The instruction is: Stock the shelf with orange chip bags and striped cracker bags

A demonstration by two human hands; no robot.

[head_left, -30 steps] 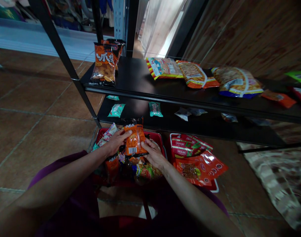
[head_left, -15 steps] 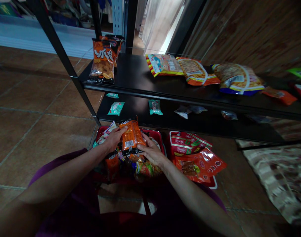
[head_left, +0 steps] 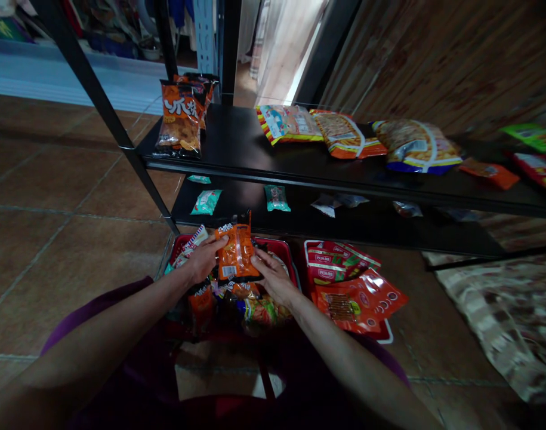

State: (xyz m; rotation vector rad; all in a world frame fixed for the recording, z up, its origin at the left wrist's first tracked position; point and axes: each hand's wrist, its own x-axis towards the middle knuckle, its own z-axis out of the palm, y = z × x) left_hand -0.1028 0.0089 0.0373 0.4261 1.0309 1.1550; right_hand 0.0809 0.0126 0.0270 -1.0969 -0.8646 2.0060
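An orange and black snack bag [head_left: 237, 251] is held between my two hands, its back seam and barcode facing up. My left hand [head_left: 206, 258] grips its left edge, thumb on top. On the right edge, my right hand [head_left: 275, 276] has its fingers closed on the bag. Right below is a red basket [head_left: 284, 246] filled with mixed snack packets, among them another orange bag [head_left: 201, 306] and a colourful noodle-like packet [head_left: 264, 312]. The fingers under the held bag are hidden.
A black shelf rack [head_left: 237, 140] stands in front. Orange chip bags [head_left: 182, 119] are at its upper left, several large snack bags [head_left: 344, 134] farther right. Small green packets [head_left: 206, 202] lie on the lower shelf. Right of my basket, a second basket [head_left: 386, 335] holds red packets [head_left: 360, 298].
The bag has turned slightly in my hands, so its back seam now shows more plainly. My right thumb has moved up along its edge. The view has shifted a little.
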